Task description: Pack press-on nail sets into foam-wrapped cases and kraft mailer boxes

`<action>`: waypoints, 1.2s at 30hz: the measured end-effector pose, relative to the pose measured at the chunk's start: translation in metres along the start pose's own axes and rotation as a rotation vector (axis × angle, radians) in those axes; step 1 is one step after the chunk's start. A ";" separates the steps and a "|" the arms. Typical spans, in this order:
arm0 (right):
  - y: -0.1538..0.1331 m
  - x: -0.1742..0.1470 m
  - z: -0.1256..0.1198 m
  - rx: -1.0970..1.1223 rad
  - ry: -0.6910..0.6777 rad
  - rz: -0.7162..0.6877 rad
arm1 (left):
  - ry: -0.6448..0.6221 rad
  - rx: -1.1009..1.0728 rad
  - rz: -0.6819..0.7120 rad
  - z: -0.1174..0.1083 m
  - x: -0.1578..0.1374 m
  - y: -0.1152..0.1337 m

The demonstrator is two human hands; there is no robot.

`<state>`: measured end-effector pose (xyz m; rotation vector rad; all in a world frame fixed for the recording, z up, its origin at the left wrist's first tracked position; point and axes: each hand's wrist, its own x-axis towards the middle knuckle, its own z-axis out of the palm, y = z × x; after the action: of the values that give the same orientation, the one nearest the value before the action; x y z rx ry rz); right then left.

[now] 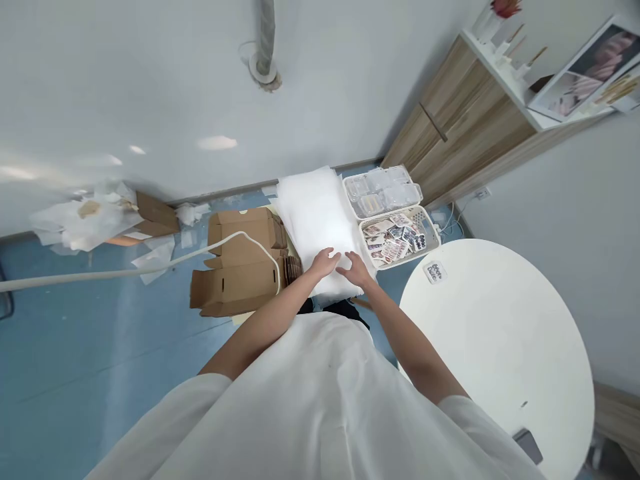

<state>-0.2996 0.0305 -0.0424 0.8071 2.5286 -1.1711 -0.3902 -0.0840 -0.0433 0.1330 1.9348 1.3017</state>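
Head view: both hands down on a thick stack of white foam-like sheets [320,217], at its near edge, centre of frame. Left hand [325,262] lies palm-down on the stack, fingers loosely curled on the top sheet; can't tell if they pinch anything. Right hand [356,270] just beside it, touching or almost touching the left, fingers spread flat on the near right corner, not closed around anything.

The stack runs from the hands away toward the far wall.

Left of the stack, touching it: pile of flat brown cardboard boxes [240,267], unfolded, lying on the blue floor [75,347]. A white cable or hose [150,268] crosses over the boxes from the left edge of frame.

Right of the stack, two white perforated plastic baskets side by side: far one [383,190] holds clear plastic cases, near one [400,239] holds small printed cards with dark patterns.

Near right: round white tabletop [500,333], one small printed card [435,271] on its far left edge, a dark flat object [527,445], partly cut off, at its near edge.

Far left on the floor by the wall: crumpled white paper and cardboard scraps [95,217].

Far right: wooden cabinet [465,127] with a white shelf above it.
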 end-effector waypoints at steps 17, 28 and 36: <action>-0.006 0.041 0.014 -0.115 -0.234 -0.224 | 0.145 -0.081 -0.041 0.022 0.038 -0.012; -0.008 0.042 0.013 0.246 0.015 -0.193 | 0.360 -0.313 -0.178 0.013 0.048 -0.008; -0.012 0.054 0.000 0.128 0.076 -0.189 | 0.134 -0.461 -0.171 0.005 0.028 -0.002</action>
<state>-0.3502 0.0446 -0.0580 0.6641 2.6621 -1.3982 -0.4057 -0.0680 -0.0612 -0.3494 1.6588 1.6307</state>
